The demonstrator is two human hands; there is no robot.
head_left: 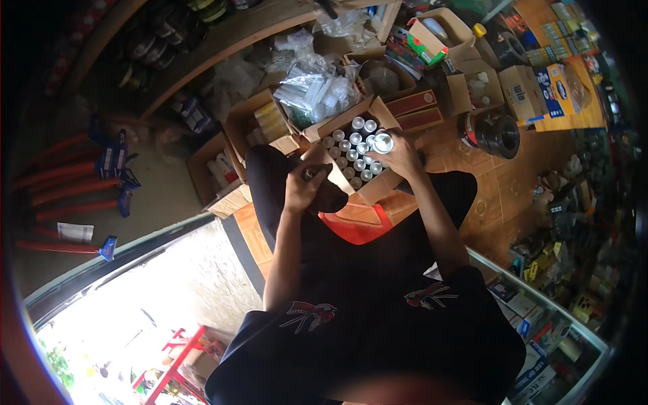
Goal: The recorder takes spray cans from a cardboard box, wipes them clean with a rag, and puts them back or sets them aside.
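An open cardboard box (pixel 370 194) stands in front of my knees, packed with upright silver-topped cans (pixel 352 154) in rows. My right hand (pixel 403 160) grips one can (pixel 383 143) by its side, above the right part of the box. That can's round, shiny end faces up. To the left of the box, my left hand (pixel 302 185) is closed over my leg. Its fingers curl round something small and dark that I cannot make out.
Beneath me shows a red plastic seat edge (pixel 361 229). Beyond the box lie clear plastic bags (pixel 317 88) and flat brown boxes (pixel 413 110). Black coils (pixel 496 133) rest on the tiled floor to the right. A glass case (pixel 567 351) is at lower right, and red-handled tools (pixel 67 179) at left.
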